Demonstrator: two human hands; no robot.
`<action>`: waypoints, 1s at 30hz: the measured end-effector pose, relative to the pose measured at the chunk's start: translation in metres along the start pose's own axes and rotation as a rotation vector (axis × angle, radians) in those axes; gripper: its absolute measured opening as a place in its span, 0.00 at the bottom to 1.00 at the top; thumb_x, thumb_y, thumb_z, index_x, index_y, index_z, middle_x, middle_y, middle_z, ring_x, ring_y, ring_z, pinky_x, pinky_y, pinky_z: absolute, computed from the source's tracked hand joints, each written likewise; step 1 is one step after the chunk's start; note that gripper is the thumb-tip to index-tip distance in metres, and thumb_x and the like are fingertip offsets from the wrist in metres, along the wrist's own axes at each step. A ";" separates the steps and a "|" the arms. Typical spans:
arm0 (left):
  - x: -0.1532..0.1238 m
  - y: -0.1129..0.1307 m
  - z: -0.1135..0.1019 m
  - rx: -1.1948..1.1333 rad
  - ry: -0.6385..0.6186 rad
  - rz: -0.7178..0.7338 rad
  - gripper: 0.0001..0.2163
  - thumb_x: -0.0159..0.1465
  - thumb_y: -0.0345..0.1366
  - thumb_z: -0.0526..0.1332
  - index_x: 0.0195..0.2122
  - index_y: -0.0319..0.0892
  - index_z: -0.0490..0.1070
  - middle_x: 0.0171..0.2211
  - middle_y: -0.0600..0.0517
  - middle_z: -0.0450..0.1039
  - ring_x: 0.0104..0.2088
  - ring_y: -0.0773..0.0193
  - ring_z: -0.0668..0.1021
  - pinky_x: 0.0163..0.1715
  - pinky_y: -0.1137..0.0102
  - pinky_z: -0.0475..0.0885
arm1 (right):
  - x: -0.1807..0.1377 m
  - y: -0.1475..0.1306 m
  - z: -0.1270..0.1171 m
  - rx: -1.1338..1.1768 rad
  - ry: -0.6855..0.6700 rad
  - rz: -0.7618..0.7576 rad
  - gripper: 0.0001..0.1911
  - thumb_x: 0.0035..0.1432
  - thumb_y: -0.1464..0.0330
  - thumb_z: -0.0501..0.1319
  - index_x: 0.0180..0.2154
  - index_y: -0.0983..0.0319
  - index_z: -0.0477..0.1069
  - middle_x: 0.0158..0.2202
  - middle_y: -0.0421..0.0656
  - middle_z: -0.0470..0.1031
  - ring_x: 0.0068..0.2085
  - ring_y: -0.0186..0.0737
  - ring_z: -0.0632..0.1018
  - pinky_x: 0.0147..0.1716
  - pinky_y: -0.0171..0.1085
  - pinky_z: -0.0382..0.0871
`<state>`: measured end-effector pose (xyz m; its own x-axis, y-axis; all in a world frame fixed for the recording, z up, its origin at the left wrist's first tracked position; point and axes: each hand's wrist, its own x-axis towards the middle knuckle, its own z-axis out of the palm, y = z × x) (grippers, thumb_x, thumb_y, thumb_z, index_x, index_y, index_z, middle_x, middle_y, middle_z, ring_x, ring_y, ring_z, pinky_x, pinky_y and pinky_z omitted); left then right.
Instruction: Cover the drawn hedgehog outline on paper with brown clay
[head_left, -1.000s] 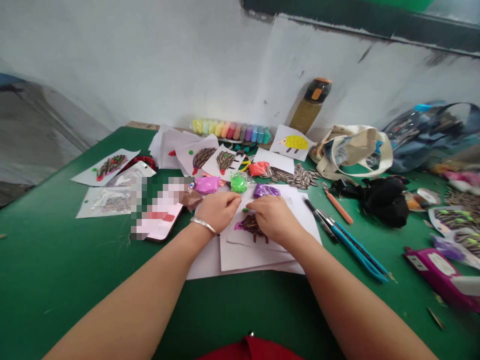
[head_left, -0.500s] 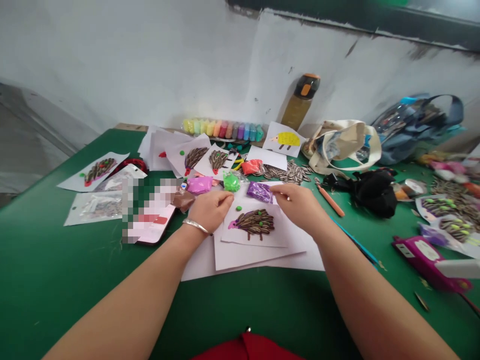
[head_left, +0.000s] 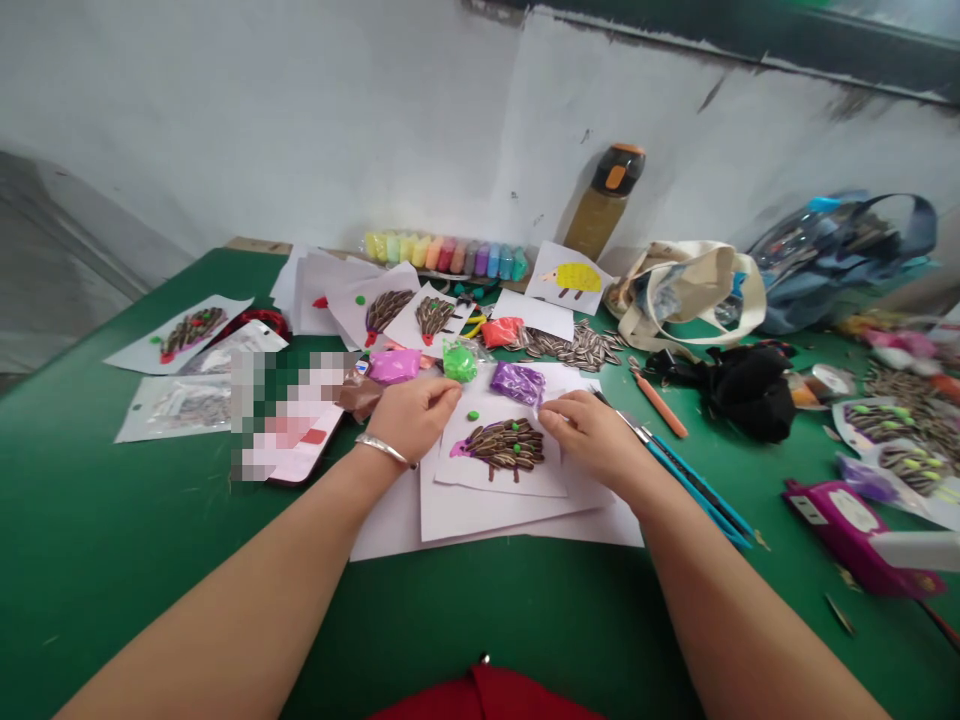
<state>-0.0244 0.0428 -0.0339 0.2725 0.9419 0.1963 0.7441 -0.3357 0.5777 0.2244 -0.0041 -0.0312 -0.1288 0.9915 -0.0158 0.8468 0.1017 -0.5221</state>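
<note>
A hedgehog picture made of sunflower seeds [head_left: 504,445] with green dots lies on a white sheet [head_left: 480,505] in front of me. My left hand [head_left: 411,412], a silver bangle on its wrist, rests curled at the picture's upper left, fingertips pinched together; what it holds is too small to make out. My right hand [head_left: 592,438] lies at the picture's right edge, fingers curled and pressed together near the seeds. A purple clay bag [head_left: 517,381] and a green clay bag [head_left: 459,361] lie just beyond the hands.
Finished seed pictures [head_left: 420,315] and a pile of sunflower seeds [head_left: 574,348] lie further back. A row of coloured clay tubs [head_left: 450,253] and a bottle [head_left: 607,200] stand by the wall. Blue scissors [head_left: 694,482] and an orange pencil [head_left: 660,403] lie right of my hand.
My right hand uncovered the picture, reached up to the purple clay bag, then came back down to the picture's right edge. My left hand stayed put.
</note>
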 end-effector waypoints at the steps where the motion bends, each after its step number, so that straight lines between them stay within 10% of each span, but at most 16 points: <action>1: 0.000 0.000 0.000 0.001 0.000 0.000 0.14 0.63 0.41 0.55 0.40 0.45 0.80 0.40 0.52 0.81 0.43 0.57 0.80 0.45 0.65 0.73 | 0.000 0.001 0.000 0.020 -0.012 -0.003 0.17 0.64 0.58 0.52 0.40 0.58 0.77 0.42 0.47 0.73 0.45 0.44 0.74 0.47 0.40 0.64; 16: -0.004 0.011 -0.007 -0.025 0.070 -0.091 0.15 0.63 0.40 0.57 0.46 0.43 0.78 0.44 0.50 0.79 0.47 0.57 0.79 0.51 0.66 0.71 | -0.004 0.004 -0.002 0.211 0.108 0.058 0.11 0.61 0.62 0.53 0.37 0.57 0.73 0.29 0.39 0.74 0.33 0.40 0.72 0.34 0.37 0.63; 23: -0.003 0.012 -0.011 -0.244 0.060 -0.150 0.17 0.62 0.42 0.59 0.49 0.42 0.75 0.46 0.49 0.78 0.49 0.57 0.78 0.50 0.66 0.72 | 0.001 0.011 0.000 0.724 0.054 0.111 0.11 0.58 0.59 0.58 0.36 0.59 0.73 0.22 0.36 0.66 0.24 0.34 0.68 0.26 0.36 0.62; 30: -0.006 0.015 -0.008 -0.642 -0.097 -0.237 0.19 0.63 0.53 0.57 0.24 0.43 0.70 0.16 0.57 0.64 0.19 0.67 0.71 0.21 0.71 0.68 | 0.000 0.004 -0.007 0.993 0.023 0.167 0.11 0.55 0.60 0.63 0.33 0.62 0.73 0.22 0.35 0.65 0.22 0.29 0.64 0.22 0.32 0.58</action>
<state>-0.0199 0.0327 -0.0203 0.2226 0.9738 -0.0473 0.2897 -0.0197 0.9569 0.2313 -0.0034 -0.0274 -0.0287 0.9894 -0.1426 0.0380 -0.1415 -0.9892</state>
